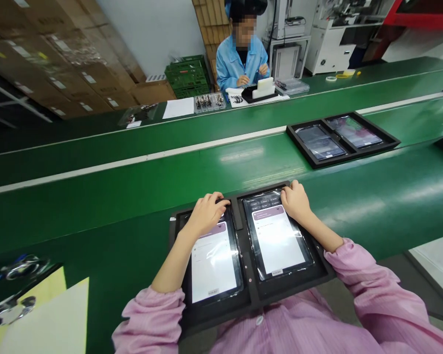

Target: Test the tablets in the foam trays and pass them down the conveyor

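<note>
Two dark-framed tablets in clear film lie side by side in a black two-slot tray on the green conveyor belt. Both screens are lit with a pale page. My left hand curls over the far edge of the left tablet, hiding its upper part. My right hand rests on the far right corner of the right tablet, with the fingers bent over its edge. Pink sleeves cover both forearms up to the wrists.
A second black tray holding two filmed tablets sits farther right on the belt. Beyond a white rail, a person in a blue smock works at a parallel belt with small parts. Cardboard boxes, green crates and white machines stand behind.
</note>
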`<state>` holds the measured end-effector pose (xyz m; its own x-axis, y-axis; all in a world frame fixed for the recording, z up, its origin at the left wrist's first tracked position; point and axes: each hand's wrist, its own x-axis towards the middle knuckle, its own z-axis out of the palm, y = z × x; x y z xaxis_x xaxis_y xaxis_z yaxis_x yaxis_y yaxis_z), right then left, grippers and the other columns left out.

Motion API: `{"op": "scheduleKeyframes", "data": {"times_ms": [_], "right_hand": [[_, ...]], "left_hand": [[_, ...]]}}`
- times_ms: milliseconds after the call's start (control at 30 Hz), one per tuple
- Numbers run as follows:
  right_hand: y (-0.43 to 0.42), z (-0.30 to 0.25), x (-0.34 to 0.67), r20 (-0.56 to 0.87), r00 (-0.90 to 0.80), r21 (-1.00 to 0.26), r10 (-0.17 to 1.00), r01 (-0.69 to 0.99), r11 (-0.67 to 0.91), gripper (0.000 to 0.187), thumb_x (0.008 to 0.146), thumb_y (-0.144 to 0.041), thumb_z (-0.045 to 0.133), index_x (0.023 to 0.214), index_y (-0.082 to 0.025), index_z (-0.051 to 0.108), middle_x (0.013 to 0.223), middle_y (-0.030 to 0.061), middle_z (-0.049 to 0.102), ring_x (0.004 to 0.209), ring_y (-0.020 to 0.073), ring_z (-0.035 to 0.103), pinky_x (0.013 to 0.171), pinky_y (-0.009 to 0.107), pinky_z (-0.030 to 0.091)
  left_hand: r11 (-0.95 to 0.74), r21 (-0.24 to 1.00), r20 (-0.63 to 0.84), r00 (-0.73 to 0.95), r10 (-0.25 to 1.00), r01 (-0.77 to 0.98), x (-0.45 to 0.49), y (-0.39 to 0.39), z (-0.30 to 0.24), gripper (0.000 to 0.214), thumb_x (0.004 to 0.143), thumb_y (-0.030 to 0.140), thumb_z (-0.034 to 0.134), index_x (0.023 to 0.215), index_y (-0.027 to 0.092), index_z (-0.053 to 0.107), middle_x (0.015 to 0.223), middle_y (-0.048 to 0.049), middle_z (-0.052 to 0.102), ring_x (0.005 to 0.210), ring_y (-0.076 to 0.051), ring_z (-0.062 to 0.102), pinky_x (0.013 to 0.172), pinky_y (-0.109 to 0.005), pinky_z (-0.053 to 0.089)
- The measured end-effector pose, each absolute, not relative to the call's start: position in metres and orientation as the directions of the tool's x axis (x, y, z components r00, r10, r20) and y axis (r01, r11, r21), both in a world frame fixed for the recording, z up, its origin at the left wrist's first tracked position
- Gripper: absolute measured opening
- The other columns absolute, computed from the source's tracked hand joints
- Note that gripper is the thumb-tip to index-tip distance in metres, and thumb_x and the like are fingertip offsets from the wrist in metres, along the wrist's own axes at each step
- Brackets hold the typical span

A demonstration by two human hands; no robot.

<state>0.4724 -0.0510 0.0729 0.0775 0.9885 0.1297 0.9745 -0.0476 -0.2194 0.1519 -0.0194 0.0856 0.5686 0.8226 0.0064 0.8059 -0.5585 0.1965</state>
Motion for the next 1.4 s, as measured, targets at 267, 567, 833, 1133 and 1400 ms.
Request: {"op": "scheduleKeyframes", "data": {"times_ms": [267,567,833,1133,1400], "right_hand": [[-0.039,0.103,0.463,-0.148,0.101,-0.158,0.984,0.98,-0.124,0.04,0.094,-0.045,0.059,0.114,-0.012,0.069,0.12,0.0176,0.058,0.11,0.0298,0.058,0.085,0.035,0.049],[-0.007,0.12,0.475,-0.309,-0.06,-0.268,0.949,0.963,-0.026,0.059,0.104,-0.052,0.038,0.085,-0.012,0.077,0.087,0.0158,0.073,0.092,0.0254,0.068,0.076,0.029,0.046],[-0.008,0.132,0.47,-0.373,-0.109,-0.288,0.921,0.958,-0.003,0.07,0.086,-0.073,0.058,0.106,-0.008,0.074,0.117,0.0232,0.067,0.096,0.0281,0.07,0.08,0.032,0.053],[-0.01,0.145,0.469,-0.422,-0.175,-0.356,0.89,0.934,0.014,0.069,0.082,-0.068,0.069,0.112,-0.006,0.07,0.129,0.0267,0.059,0.105,0.0299,0.069,0.09,0.037,0.056],[-0.008,0.145,0.471,-0.431,-0.154,-0.403,0.889,0.915,-0.036,0.083,0.088,-0.079,0.047,0.112,-0.003,0.07,0.136,0.0298,0.054,0.11,0.0325,0.068,0.096,0.039,0.054]], "left_hand": [[-0.544,0.349,-0.08,0.603,0.794,0.763,0.144,-0.012,0.087,0.042,0.101,0.042,0.024,0.101,0.025,0.062,0.124,-0.0086,0.057,0.106,-0.028,0.055,0.094,-0.05,0.044],[-0.443,0.588,-0.141,0.625,0.768,0.677,0.135,-0.007,0.108,0.023,0.091,0.038,0.034,0.093,0.025,0.053,0.123,-0.0033,0.059,0.112,-0.024,0.057,0.099,-0.038,0.045],[-0.482,0.457,-0.176,0.607,0.775,0.748,0.12,0.002,0.093,0.033,0.073,0.034,0.042,0.1,0.029,0.059,0.134,-0.0012,0.058,0.115,-0.027,0.06,0.095,-0.038,0.05],[-0.46,0.571,-0.099,0.614,0.783,0.68,0.106,0.011,0.075,0.027,0.078,0.045,0.045,0.099,0.04,0.061,0.132,0.0137,0.059,0.119,-0.033,0.056,0.097,-0.045,0.047],[-0.468,0.513,-0.118,0.599,0.792,0.72,0.111,0.011,0.074,0.028,0.08,0.04,0.041,0.099,0.039,0.06,0.131,0.0101,0.058,0.118,-0.032,0.057,0.094,-0.044,0.047]]}}
